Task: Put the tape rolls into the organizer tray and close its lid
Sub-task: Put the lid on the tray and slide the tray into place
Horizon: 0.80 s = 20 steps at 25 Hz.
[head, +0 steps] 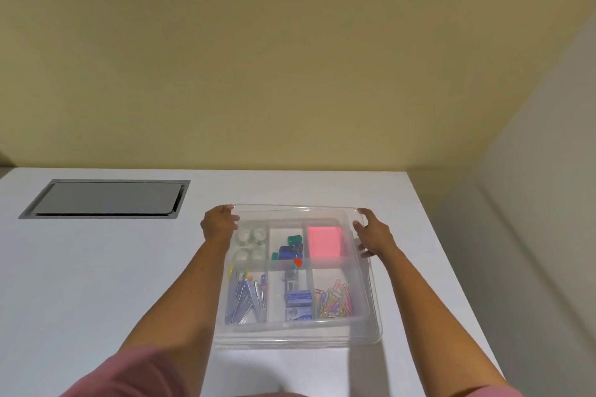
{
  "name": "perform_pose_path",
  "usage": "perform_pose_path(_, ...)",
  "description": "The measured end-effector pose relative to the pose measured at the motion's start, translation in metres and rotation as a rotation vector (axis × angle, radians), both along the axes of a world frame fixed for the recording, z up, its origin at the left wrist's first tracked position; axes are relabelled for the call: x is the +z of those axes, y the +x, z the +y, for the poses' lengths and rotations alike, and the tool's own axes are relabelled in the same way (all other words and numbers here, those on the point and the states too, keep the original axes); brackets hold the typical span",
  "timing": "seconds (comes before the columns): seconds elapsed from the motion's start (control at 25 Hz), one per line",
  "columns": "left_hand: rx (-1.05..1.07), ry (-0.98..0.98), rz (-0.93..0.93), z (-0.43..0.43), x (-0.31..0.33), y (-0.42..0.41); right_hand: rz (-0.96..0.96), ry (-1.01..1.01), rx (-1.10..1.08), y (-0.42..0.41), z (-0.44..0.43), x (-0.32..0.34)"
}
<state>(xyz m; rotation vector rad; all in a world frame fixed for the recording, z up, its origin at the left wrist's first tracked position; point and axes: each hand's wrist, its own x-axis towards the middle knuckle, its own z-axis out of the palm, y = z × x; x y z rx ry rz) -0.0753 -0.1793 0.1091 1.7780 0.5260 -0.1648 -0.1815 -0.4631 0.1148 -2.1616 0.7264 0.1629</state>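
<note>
A clear plastic organizer tray [322, 324] with six compartments sits on the white table. A clear lid [298, 211] lies over it, its far edge slightly raised. Several clear tape rolls [251, 243] lie in the far left compartment, seen through the lid. My left hand [219, 224] grips the lid's far left corner. My right hand [372, 234] grips the lid's far right edge. Both forearms stretch along the tray's sides.
Other compartments hold a pink note pad [324, 241], blue and green clips [292, 248], metal clips [246, 296], a blue staple box [297, 301] and coloured paper clips [335, 301]. A grey cable hatch [106, 198] is set into the table at far left. The table's right edge [451, 255] runs close beside the tray.
</note>
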Motion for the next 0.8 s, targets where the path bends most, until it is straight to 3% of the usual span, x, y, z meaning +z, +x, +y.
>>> perform_pose_path(0.4,-0.136,0.369,-0.064,0.006,-0.037,0.005,0.139,-0.369,0.085,0.024,0.008,-0.031)
perform_pose_path(0.8,-0.134,0.455,-0.118,0.004,-0.051,0.024,0.040,-0.275,-0.071,0.051,0.009,-0.044)
